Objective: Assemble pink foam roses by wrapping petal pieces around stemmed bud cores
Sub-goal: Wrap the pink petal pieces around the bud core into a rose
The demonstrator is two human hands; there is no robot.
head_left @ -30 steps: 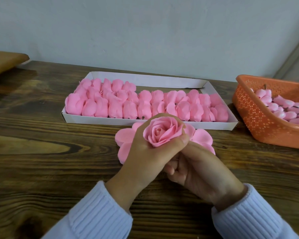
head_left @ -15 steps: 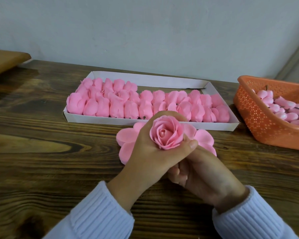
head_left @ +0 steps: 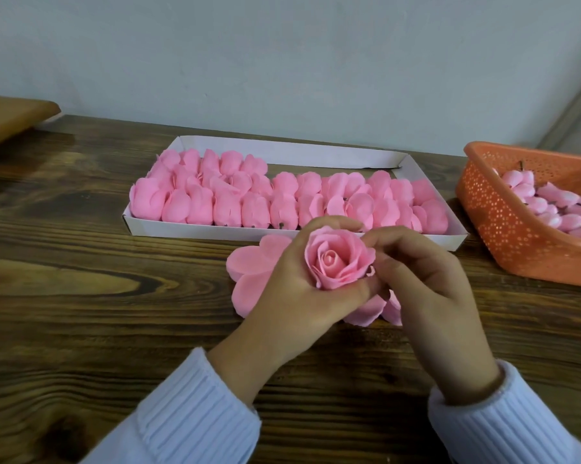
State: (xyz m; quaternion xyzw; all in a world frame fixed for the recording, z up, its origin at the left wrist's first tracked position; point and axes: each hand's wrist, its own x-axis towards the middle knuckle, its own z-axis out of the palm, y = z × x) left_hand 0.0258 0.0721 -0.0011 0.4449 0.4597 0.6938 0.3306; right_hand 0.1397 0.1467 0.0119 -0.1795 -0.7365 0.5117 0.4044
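A pink foam rose [head_left: 337, 259] faces up at the middle of the table. My left hand [head_left: 296, 296] is wrapped round its outer petals from the left and below. My right hand [head_left: 426, 283] reaches in from the right, its fingertips pinching the rose's right-hand petal edge. Under both hands lies a flat stack of pink petal pieces [head_left: 249, 266], partly hidden. The rose's stem is out of sight.
A white cardboard tray [head_left: 316, 152] behind the hands holds several rows of finished pink roses [head_left: 282, 199]. An orange perforated basket [head_left: 503, 226] at the right holds several stemmed bud cores [head_left: 550, 202]. A brown board edge [head_left: 11, 115] sits far left. A wall rises behind the dark wooden table [head_left: 81, 296].
My right hand has come up from beneath the rose to its right side and now pinches a petal edge. The left hand keeps its grip, and the rose has turned more upright.
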